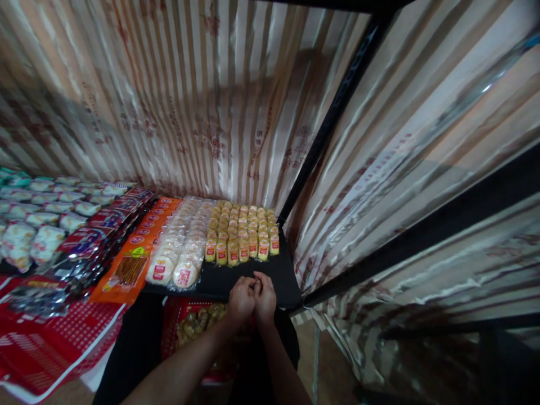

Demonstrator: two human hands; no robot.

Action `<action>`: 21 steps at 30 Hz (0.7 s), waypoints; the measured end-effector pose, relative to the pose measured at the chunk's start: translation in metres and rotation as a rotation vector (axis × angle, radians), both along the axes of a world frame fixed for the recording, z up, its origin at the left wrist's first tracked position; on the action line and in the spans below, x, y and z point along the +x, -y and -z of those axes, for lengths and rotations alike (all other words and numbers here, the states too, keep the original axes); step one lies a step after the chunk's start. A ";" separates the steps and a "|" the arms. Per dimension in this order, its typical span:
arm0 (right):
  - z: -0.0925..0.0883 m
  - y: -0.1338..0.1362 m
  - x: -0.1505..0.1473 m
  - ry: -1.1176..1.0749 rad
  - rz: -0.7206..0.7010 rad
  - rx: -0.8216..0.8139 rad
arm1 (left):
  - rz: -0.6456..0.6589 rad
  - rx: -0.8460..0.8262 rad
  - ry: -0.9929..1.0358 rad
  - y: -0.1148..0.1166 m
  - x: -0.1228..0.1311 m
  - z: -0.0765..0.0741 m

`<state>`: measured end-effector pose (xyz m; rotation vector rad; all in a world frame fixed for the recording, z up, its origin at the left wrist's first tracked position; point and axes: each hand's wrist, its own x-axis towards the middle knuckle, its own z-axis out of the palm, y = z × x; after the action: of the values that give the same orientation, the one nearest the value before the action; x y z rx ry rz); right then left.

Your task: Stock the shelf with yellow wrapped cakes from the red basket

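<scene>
My left hand (242, 299) and my right hand (265, 299) meet just above the front edge of a black shelf (253, 277). Both are closed, fingers curled and pressed together; whatever lies between them, if anything, is hidden. Beyond them stand rows of small yellow wrapped snacks (243, 232) with red labels. Below my forearms, between my knees, a red basket (170, 326) holds more loose yellow wrapped pieces (198, 326), partly covered by my left arm.
To the left on the shelf lie round white packaged cakes (172, 247), an orange snack packet (135, 256), dark shiny packets (95, 242) and several white packets (46, 225). A second red basket (63, 343) stands at lower left. Black frame bars (324, 140) and striped plastic sheeting (189, 101) enclose the shelf.
</scene>
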<state>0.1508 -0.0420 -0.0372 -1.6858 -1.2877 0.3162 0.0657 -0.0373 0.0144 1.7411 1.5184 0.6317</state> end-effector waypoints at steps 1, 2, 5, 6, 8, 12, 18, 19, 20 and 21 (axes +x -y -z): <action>0.002 0.004 -0.004 -0.003 -0.012 -0.005 | 0.000 0.010 0.006 0.005 -0.004 0.004; 0.004 0.009 -0.007 -0.007 -0.028 -0.008 | -0.002 0.020 0.014 0.009 -0.008 0.008; 0.008 0.026 -0.018 -0.014 -0.101 -0.001 | 0.002 0.060 0.048 0.025 -0.022 0.016; 0.010 0.032 -0.023 -0.015 -0.124 0.006 | 0.011 0.075 0.056 0.030 -0.028 0.018; 0.014 0.045 -0.032 -0.015 -0.172 0.016 | 0.039 0.095 0.061 0.042 -0.041 0.024; 0.027 0.064 -0.053 0.034 -0.251 -0.091 | 0.070 0.041 0.048 0.059 -0.069 0.045; 0.037 0.054 -0.085 0.178 -0.518 -0.614 | 0.005 -0.319 -0.141 0.060 -0.107 0.079; 0.039 0.050 -0.089 0.183 -0.535 -0.635 | 0.002 -0.367 -0.175 0.057 -0.112 0.083; 0.041 0.046 -0.093 0.185 -0.545 -0.645 | 0.000 -0.401 -0.201 0.055 -0.118 0.086; 0.044 0.043 -0.097 0.188 -0.558 -0.657 | -0.006 -0.424 -0.223 0.052 -0.123 0.089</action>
<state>0.0542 -0.0846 -0.0812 -1.8759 -1.9341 1.0204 -0.0573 -0.0891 -0.0749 1.5129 1.6648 0.1020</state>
